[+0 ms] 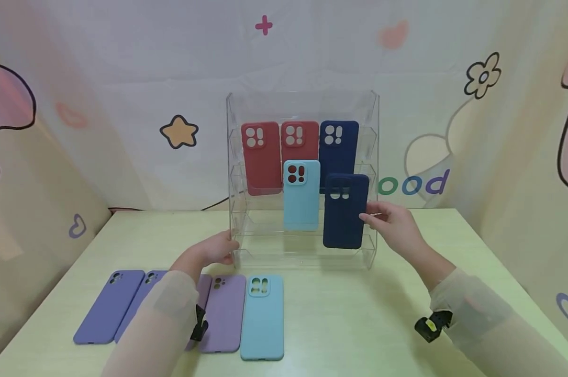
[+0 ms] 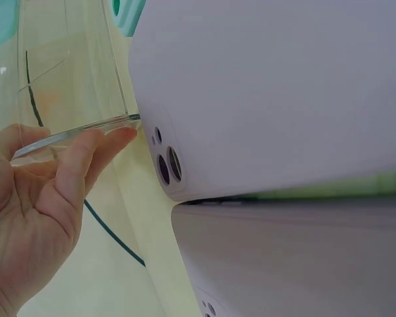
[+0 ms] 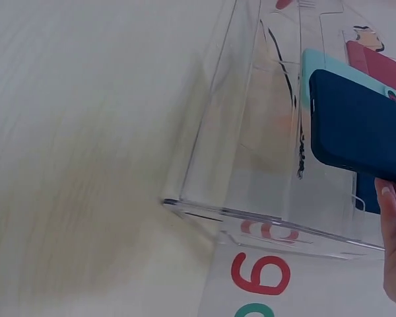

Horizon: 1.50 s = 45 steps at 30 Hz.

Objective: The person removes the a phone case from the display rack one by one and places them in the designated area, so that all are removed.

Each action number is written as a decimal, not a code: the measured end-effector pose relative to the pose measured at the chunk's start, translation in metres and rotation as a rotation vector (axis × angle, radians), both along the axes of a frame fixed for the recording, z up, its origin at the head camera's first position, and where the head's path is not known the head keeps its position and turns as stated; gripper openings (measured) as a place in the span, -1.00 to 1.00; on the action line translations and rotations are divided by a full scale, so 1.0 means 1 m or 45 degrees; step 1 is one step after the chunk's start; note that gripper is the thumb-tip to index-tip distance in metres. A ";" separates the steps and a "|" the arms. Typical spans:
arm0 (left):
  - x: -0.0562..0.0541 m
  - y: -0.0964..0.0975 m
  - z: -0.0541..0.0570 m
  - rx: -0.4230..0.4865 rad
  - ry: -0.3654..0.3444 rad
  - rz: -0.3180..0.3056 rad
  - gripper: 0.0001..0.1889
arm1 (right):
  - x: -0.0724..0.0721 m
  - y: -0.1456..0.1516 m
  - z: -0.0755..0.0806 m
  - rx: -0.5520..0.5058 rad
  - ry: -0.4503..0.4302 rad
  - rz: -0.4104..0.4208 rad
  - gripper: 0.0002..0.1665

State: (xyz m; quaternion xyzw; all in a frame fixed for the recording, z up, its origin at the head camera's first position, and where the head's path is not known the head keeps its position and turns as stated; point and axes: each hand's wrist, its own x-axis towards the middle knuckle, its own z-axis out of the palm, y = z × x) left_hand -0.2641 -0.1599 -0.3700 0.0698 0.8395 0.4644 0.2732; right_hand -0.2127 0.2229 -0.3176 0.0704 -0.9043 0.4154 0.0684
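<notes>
A clear tiered display rack (image 1: 302,260) stands on the table. My left hand (image 1: 214,248) grips the lower edge of its left side; in the left wrist view the fingers (image 2: 69,172) are bent round the clear panel. On the right, my right hand (image 1: 397,225) pinches a dark blue phone case (image 1: 344,222) by its right edge, holding it upright in front of the rack's lower tiers. Whether its bottom touches the rack I cannot tell. Beside it a light blue phone case (image 1: 301,207) stands in a middle tier. Two red phone cases (image 1: 262,170) and another dark blue phone case (image 1: 338,154) stand higher up.
On the table (image 1: 340,324), front left, lie blue-purple phone cases (image 1: 108,309), lilac phone cases (image 1: 223,317) and a light blue phone case (image 1: 262,327) in a row. My left forearm partly covers them. A printed curtain (image 1: 137,104) hangs behind the rack.
</notes>
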 end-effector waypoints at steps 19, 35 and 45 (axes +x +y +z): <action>0.002 -0.001 -0.004 -0.005 0.008 0.006 -0.38 | 0.018 0.000 -0.022 -0.058 -0.119 0.025 -0.54; 0.002 -0.004 -0.003 0.010 0.018 0.009 -0.39 | 0.029 -0.008 -0.041 -0.168 -0.245 0.128 -0.62; 0.001 -0.002 -0.003 -0.017 0.014 0.018 -0.39 | 0.042 -0.013 -0.051 -0.233 -0.363 0.169 -0.62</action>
